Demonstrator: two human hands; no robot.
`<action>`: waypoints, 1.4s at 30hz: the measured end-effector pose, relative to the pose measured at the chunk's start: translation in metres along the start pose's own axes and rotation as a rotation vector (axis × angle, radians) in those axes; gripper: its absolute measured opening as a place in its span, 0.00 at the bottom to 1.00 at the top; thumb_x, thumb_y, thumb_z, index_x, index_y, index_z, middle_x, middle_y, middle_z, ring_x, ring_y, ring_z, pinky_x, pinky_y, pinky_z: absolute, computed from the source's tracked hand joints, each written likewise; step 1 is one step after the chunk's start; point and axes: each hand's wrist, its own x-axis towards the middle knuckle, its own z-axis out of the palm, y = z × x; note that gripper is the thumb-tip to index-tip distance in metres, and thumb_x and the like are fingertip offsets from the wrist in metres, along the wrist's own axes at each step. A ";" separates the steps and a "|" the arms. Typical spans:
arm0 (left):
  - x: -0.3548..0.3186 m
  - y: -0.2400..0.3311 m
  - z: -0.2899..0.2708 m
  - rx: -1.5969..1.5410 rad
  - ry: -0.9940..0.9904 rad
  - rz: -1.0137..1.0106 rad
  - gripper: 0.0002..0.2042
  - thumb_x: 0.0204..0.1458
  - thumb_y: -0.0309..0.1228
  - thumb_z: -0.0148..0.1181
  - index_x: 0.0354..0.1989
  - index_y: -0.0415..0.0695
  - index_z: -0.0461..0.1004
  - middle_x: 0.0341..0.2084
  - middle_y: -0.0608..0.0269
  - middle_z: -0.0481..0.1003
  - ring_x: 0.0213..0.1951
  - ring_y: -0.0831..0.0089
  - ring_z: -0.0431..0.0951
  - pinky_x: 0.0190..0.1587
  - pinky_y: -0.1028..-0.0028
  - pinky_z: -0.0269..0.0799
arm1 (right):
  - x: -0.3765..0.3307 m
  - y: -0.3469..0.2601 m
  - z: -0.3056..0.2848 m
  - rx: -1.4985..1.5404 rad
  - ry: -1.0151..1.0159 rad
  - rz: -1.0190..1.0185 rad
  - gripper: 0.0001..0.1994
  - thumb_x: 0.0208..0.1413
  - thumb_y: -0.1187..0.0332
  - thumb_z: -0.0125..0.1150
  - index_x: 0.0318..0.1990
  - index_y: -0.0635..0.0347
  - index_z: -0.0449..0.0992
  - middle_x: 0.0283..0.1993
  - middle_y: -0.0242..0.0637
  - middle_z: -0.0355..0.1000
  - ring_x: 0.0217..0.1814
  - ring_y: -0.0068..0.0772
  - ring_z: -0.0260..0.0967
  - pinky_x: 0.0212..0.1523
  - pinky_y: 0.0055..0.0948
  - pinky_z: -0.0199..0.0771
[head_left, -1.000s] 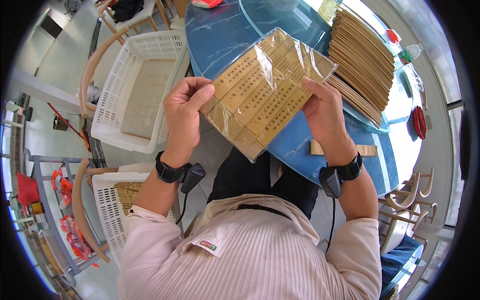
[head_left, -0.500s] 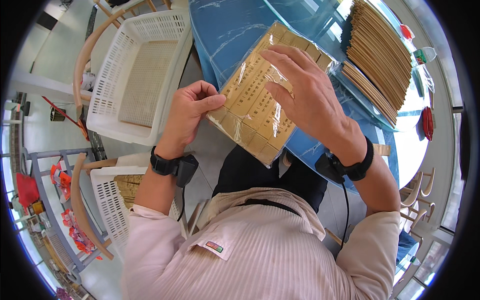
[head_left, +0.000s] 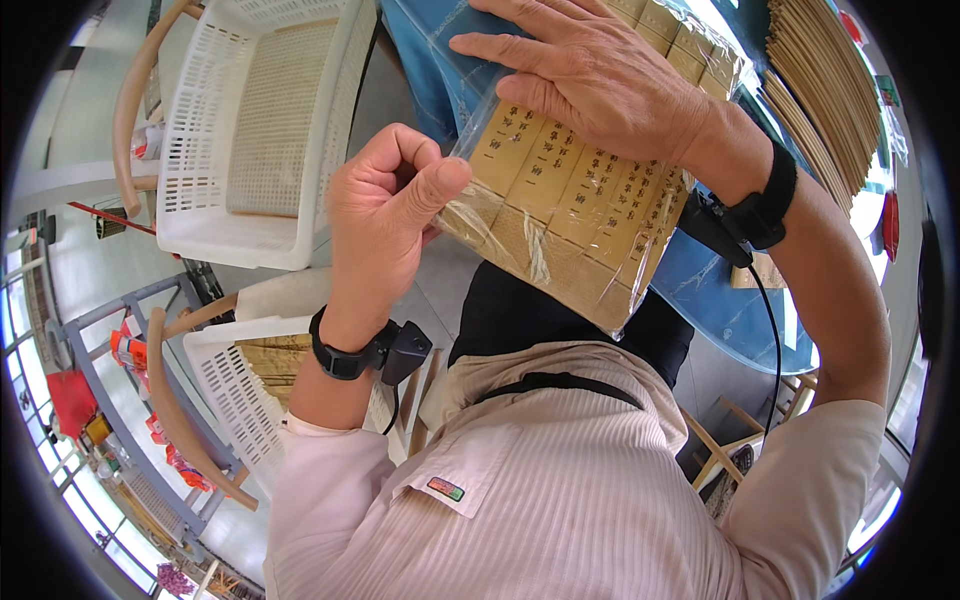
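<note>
A flat pack of tan strips [head_left: 565,195], printed with columns of dark characters and sealed in shiny clear plastic, juts over the near edge of the blue table, above my lap. My left hand [head_left: 390,200] is closed, thumb and bent forefinger pinching the plastic at the pack's left edge. Across the pack's upper part lies my right hand [head_left: 615,85], palm down with fingers spread, hiding some of the print. Pale, crinkled glints run along the plastic at the near end. Each wrist wears a black strap with a small dark device and a cable.
A large white perforated basket [head_left: 305,225] stands at the upper left, with a second one [head_left: 225,385] below it holding tan pieces. Wooden chair arms [head_left: 180,400] curve along the left. A tall stack of brown strips [head_left: 825,90] stands on the blue table [head_left: 730,325].
The pack looks larger and sits lower and farther right in view. My right hand has come down flat onto it, shifting up and right. My left hand still pinches its edge.
</note>
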 end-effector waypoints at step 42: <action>-0.040 -0.042 -0.002 -0.222 0.065 0.174 0.11 0.70 0.35 0.62 0.46 0.39 0.72 0.39 0.64 0.74 0.30 0.81 0.72 0.28 0.75 0.74 | -0.004 0.006 -0.001 0.199 0.218 -0.207 0.16 0.72 0.52 0.57 0.49 0.54 0.81 0.65 0.52 0.73 0.68 0.51 0.69 0.68 0.51 0.63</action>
